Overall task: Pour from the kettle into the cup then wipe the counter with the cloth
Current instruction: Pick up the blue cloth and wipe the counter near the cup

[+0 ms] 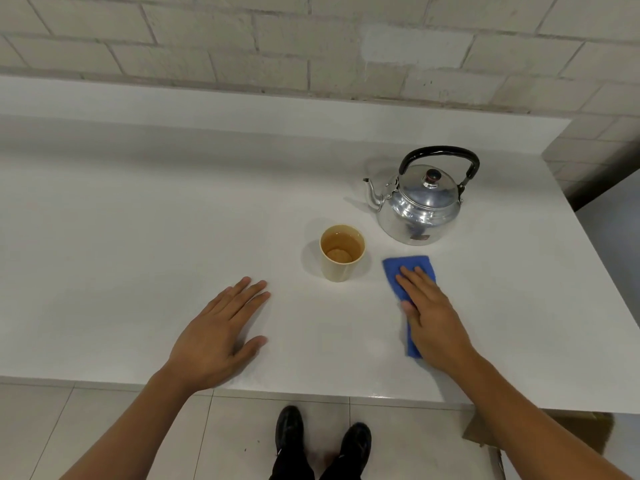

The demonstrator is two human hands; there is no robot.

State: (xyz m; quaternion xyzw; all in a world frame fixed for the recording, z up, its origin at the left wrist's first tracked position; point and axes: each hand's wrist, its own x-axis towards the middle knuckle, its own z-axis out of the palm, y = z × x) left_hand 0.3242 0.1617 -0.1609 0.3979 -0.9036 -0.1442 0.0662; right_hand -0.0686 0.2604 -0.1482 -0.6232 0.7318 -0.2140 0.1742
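A shiny metal kettle (420, 207) with a black handle stands upright on the white counter (138, 237), spout pointing left. In front of it, to the left, a cream cup (342, 252) holds liquid. A folded blue cloth (408, 268) lies flat on the counter right of the cup. My right hand (433, 317) presses flat on the cloth, fingers stretched, covering most of it. My left hand (221, 334) rests palm down on the bare counter, fingers apart, holding nothing, left of the cup.
A brick wall (311, 46) and a raised ledge bound the counter at the back. The counter's right edge drops off past the kettle. Below the front edge are a tiled floor, my black shoes (322, 441) and a cardboard piece (540, 434).
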